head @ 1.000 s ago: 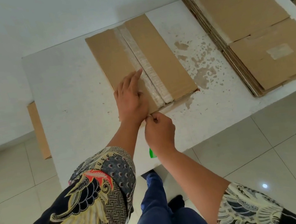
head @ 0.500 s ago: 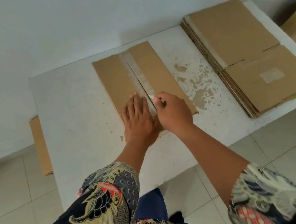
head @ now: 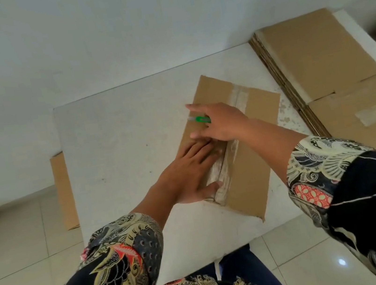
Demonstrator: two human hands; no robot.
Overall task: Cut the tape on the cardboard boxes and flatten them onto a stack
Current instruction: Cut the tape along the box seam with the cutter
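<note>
No brand, print or writing can be read on any cardboard here. The cardboard box [head: 239,149] lies flat on the white table [head: 117,138], its taped seam [head: 228,160] running from its near edge to its far edge. The left hand [head: 187,174] lies palm down on the box left of the seam, fingers straight and together, thumb touching the tape near the box's near end. The right hand [head: 218,122] reaches across the box above the left one, fingers spread; a green cutter [head: 200,119] pokes out between them, but how it is held is hidden by the hand. The blade is too blurred to make out. Right of the box sits the stack of flattened boxes [head: 335,84], cut off by the frame edge.
</note>
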